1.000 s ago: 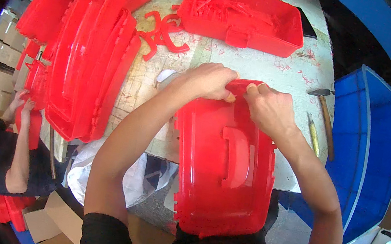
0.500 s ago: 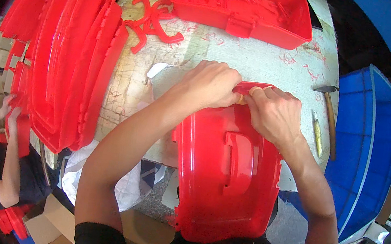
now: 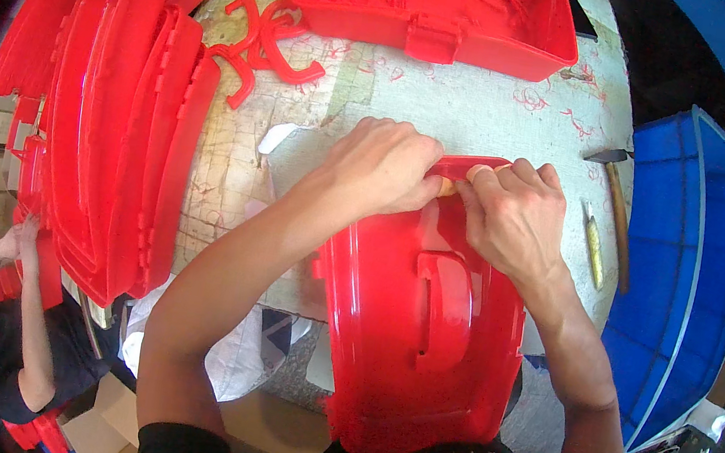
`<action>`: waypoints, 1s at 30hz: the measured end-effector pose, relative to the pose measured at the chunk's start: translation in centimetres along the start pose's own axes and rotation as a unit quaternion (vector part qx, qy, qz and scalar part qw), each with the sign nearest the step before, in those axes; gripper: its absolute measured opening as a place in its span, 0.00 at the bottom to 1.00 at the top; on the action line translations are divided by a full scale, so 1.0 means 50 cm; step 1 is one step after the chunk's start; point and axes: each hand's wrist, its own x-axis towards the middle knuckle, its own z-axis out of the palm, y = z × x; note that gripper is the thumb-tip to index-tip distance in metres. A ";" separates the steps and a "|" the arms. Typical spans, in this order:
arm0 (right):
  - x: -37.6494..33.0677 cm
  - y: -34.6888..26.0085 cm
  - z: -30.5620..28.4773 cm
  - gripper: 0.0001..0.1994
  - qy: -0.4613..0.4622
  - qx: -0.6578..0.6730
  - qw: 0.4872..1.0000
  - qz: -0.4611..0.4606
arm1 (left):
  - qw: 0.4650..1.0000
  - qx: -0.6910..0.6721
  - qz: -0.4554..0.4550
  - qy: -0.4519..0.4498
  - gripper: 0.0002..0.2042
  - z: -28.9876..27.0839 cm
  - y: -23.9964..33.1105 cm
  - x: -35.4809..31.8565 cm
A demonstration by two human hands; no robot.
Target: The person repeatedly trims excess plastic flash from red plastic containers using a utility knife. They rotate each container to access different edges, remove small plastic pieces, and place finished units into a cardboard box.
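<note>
A glossy red plastic lid (image 3: 391,351) with a raised handle (image 3: 448,313) across its middle lies in front of me, its near end against my body. My left hand (image 3: 385,167) is closed on its far edge, thumb pressed inward. Beside it, my right hand (image 3: 517,213) pinches the same far edge with bent fingers. The thumbs are close together, and yellowish coverings show at the digits there. Whatever small part may lie under the fingertips is hidden.
Stacked red lids (image 3: 105,144) stand at left, near several loose red handles (image 3: 263,46). A red box (image 3: 535,52) of thin red strips sits at the back. A hammer (image 3: 619,216), a yellow cutter (image 3: 595,250) and a blue crate (image 3: 680,271) are at right. Another person (image 3: 39,348) works at far left.
My hands stay on the lid's far edge, with the right fingers shifted slightly. The view has tilted a little. The other person's hands at far left have moved lower.
</note>
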 end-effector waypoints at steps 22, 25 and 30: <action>0.021 0.015 -0.012 0.06 -0.158 -0.053 0.986 -0.010 | 0.999 -0.018 0.042 0.020 0.18 -0.002 0.002 0.018; 0.021 0.018 -0.013 0.06 -0.139 -0.041 0.989 -0.017 | 0.999 -0.016 0.034 0.005 0.17 0.000 0.005 0.025; 0.020 0.024 -0.023 0.06 -0.155 -0.048 0.987 -0.017 | 1.000 -0.007 0.018 0.000 0.15 0.006 0.013 0.021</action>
